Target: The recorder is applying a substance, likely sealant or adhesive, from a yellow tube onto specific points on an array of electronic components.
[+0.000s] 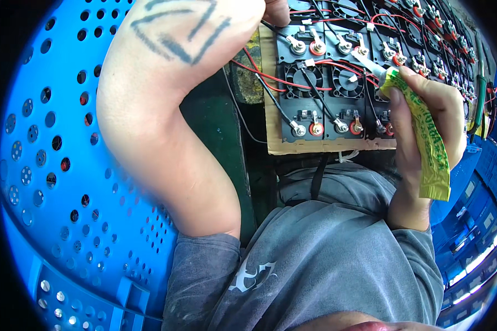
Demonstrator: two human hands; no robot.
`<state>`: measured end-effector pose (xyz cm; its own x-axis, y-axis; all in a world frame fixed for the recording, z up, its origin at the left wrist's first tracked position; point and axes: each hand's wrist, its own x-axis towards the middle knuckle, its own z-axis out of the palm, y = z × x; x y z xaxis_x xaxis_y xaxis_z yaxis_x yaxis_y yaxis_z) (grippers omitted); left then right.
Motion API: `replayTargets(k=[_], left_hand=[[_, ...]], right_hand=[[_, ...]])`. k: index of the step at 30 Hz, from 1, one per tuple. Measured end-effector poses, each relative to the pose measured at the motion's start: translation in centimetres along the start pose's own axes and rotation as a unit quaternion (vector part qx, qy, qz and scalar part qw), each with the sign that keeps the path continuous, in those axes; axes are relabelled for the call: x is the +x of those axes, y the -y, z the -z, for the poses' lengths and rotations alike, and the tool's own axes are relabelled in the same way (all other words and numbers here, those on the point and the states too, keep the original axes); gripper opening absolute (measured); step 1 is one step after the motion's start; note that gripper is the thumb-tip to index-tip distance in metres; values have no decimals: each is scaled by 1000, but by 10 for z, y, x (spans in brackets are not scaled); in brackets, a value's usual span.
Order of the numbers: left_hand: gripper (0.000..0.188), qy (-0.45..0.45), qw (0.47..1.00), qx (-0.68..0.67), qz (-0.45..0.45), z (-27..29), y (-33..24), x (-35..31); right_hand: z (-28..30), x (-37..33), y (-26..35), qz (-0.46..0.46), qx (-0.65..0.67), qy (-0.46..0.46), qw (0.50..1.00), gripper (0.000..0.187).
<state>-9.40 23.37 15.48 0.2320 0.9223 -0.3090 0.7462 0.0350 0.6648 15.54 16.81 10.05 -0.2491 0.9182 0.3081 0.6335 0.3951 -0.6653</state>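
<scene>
My right hand [431,105] is wrapped round a crumpled yellow-green squeeze tube [432,149], thumb and fingers pinching it near the neck. Its whitish nozzle [367,64] points up and left, over a black fan panel [309,102]. The tip hangs close to a row of metal terminals [345,45] and above a small black fan [348,83]. Only a bit of my left hand [277,12] shows at the top edge, by the panel's far left corner. Most of its fingers are cut off by the frame.
The panel lies on a cardboard sheet [303,146], with red and black wires [259,71] running across it. A large blue perforated crate [61,182] fills the left side. Blue bins [480,193] stand at the right, and a green cable [481,91] hangs nearby.
</scene>
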Motion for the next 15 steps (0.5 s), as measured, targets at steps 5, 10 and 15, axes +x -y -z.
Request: replayTargets(k=[5,10,15], left_hand=[[31,-15,1000,6,13,-4,-3,3],[31,-61,996,-53,-32,-11,6,1],[31,67,959,-263,-80,1,21,23]], right_hand=[[1,0,-5,16,-9,18,1000,23],[-3,9,-1,26,-15,49,998,23],[-2,14,-4,15,18,39,999,22]])
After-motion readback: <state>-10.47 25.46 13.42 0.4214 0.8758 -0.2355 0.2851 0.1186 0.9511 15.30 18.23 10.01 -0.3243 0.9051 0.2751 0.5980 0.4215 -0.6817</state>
